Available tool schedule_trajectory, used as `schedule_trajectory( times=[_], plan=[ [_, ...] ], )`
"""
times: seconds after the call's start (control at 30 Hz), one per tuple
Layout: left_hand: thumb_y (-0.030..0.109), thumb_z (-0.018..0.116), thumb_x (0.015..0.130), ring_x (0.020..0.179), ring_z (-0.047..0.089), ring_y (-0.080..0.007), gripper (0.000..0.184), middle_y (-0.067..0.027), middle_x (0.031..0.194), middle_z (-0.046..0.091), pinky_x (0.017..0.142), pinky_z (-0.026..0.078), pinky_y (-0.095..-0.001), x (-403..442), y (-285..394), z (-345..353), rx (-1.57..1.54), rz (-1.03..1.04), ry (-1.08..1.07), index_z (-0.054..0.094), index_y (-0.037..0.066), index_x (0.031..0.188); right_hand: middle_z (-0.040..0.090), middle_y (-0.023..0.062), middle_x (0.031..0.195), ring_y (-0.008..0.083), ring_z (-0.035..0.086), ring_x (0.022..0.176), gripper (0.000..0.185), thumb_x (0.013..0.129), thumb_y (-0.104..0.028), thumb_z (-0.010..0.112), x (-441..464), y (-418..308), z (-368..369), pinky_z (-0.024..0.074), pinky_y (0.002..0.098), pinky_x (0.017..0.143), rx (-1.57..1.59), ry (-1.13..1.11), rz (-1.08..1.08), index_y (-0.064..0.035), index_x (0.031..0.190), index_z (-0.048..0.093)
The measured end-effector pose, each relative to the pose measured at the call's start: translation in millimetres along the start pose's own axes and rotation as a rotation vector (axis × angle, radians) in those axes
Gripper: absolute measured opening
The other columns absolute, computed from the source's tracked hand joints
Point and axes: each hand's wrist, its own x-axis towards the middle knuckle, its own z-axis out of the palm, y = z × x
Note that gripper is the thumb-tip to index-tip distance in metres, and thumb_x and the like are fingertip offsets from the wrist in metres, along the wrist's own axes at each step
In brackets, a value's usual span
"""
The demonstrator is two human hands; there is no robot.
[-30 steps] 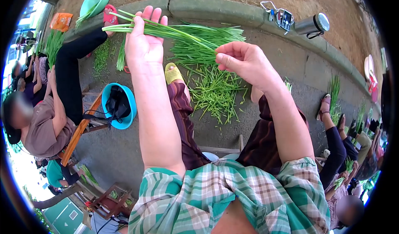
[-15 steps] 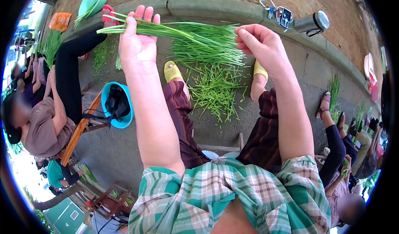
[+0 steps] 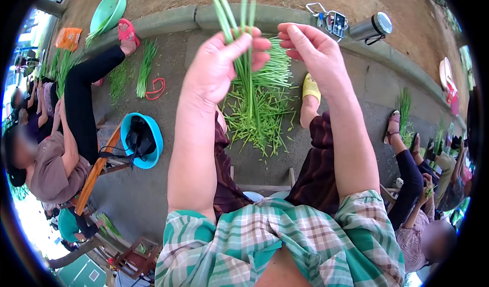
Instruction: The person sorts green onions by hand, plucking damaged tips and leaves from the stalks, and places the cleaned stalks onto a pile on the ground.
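My left hand (image 3: 216,68) is closed around a small bundle of long green chive-like stalks (image 3: 245,78). The pale thick ends point up and away from me, while the thin ends hang over the trimmings. To the right, level with the bundle, is my right hand (image 3: 313,47), apart from it. Its thumb and fingers are curled together, and whatever they may hold cannot be made out. Beneath my hands lies a layer of long stalks (image 3: 275,70), partly hidden by my left hand. Closer to my feet is a heap of short cut pieces (image 3: 260,129).
A blue basin (image 3: 158,136) with a black bag stands left, beside a seated person (image 3: 56,159). Along the kerb (image 3: 275,17) are a steel flask (image 3: 369,27), a small wire-handled holder (image 3: 333,23) and a green basin (image 3: 114,11). More people sit at right.
The bundle has swung from lying sideways across my left palm to upright, and my left fingers have closed round it. My left hand has moved right, towards my right hand.
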Motion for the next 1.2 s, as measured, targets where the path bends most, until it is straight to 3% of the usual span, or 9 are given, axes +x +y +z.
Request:
schedule_trajectory(
  times=[0.1, 0.3, 0.5, 0.73, 0.9, 0.97, 1.03, 1.1, 1.2],
  plan=[
    [0.019, 0.057, 0.096, 0.09, 0.068, -0.0227, 0.026, -0.0132, 0.102, 0.068, 0.082, 0.055, -0.036, 0, -17, 17, 0.086, -0.07, -0.104, 0.061, 0.001, 0.115, 0.068, 0.0049, 0.097, 0.0082, 0.06, 0.091, 0.039, 0.094, -0.032, 0.064, -1, 1, -2, 0.0475, 0.0236, 0.079, -0.019, -0.003, -0.023, 0.0004, 0.114, 0.066],
    [0.017, 0.057, 0.097, 0.086, 0.069, -0.0231, 0.026, -0.0134, 0.1, 0.069, 0.079, 0.056, -0.0346, -1, -31, 28, 0.091, -0.152, -0.185, 0.06, 0.001, 0.117, 0.064, -0.0008, 0.078, 0.0041, 0.054, 0.07, 0.035, 0.096, -0.032, 0.061, -7, -7, -1, 0.0459, 0.0215, 0.06, -0.024, -0.109, 0.056, 0.0001, 0.106, 0.07],
    [0.016, 0.057, 0.096, 0.085, 0.068, -0.0216, 0.027, -0.0136, 0.098, 0.069, 0.078, 0.055, -0.0332, 0, -31, 29, 0.095, -0.165, -0.241, 0.059, 0.0, 0.118, 0.066, 0.0005, 0.083, 0.0067, 0.056, 0.07, 0.034, 0.096, -0.034, 0.06, -1, -3, -9, 0.0479, 0.0239, 0.068, 0.005, -0.076, 0.038, -0.0031, 0.105, 0.071],
    [0.015, 0.056, 0.096, 0.078, 0.066, -0.018, 0.024, -0.0112, 0.091, 0.068, 0.073, 0.054, -0.0306, -2, -34, 33, 0.146, -0.196, -0.299, 0.061, -0.001, 0.114, 0.069, 0.0049, 0.099, 0.0132, 0.063, 0.09, 0.035, 0.096, -0.035, 0.059, -2, -8, -12, 0.0509, 0.0302, 0.083, 0.194, -0.092, 0.066, -0.0043, 0.109, 0.07],
    [0.015, 0.056, 0.096, 0.071, 0.062, -0.0145, 0.021, -0.0068, 0.084, 0.066, 0.068, 0.052, -0.0284, 1, -36, 29, 0.16, -0.172, -0.252, 0.062, 0.0, 0.11, 0.067, 0.0091, 0.108, 0.0166, 0.063, 0.1, 0.04, 0.097, -0.034, 0.058, 4, 2, -17, 0.0514, 0.0313, 0.087, 0.23, -0.065, 0.045, -0.0042, 0.124, 0.061],
    [0.016, 0.056, 0.096, 0.069, 0.061, -0.0121, 0.02, -0.004, 0.083, 0.065, 0.065, 0.051, -0.0265, 4, -36, 28, 0.495, -0.108, -0.033, 0.063, 0.002, 0.108, 0.064, 0.0106, 0.116, 0.0176, 0.06, 0.107, 0.043, 0.095, -0.032, 0.06, 8, 9, -22, 0.0501, 0.0325, 0.089, 0.157, -0.012, -0.002, -0.0043, 0.128, 0.057],
    [0.014, 0.055, 0.095, 0.069, 0.063, -0.0172, 0.015, -0.0049, 0.083, 0.066, 0.063, 0.051, -0.0305, 5, -41, 27, 0.763, -0.048, 0.073, 0.062, 0.003, 0.104, 0.06, 0.012, 0.124, 0.0203, 0.058, 0.112, 0.043, 0.093, -0.03, 0.062, 8, 6, -21, 0.0488, 0.034, 0.092, -0.434, 0.189, -0.395, -0.0062, 0.128, 0.057],
    [0.009, 0.055, 0.09, 0.073, 0.066, -0.0253, 0.012, -0.0081, 0.084, 0.066, 0.063, 0.051, -0.0368, 4, -52, 21, 1.742, 0.459, 0.273, 0.061, 0.004, 0.099, 0.056, 0.0133, 0.128, 0.0251, 0.056, 0.116, 0.039, 0.092, -0.026, 0.063, 8, 1, -23, 0.0483, 0.0362, 0.092, -0.55, 0.2, -0.541, -0.0084, 0.126, 0.059],
    [0.006, 0.056, 0.083, 0.083, 0.064, -0.0282, 0.013, -0.0088, 0.086, 0.063, 0.069, 0.05, -0.0403, 5, -56, 22, 1.838, 0.561, 0.266, 0.061, 0.007, 0.095, 0.058, 0.015, 0.125, 0.0284, 0.056, 0.116, 0.035, 0.09, -0.024, 0.064, 10, 3, -25, 0.0478, 0.0388, 0.093, -0.768, 0.133, -0.826, -0.0087, 0.122, 0.063]
  ],
)
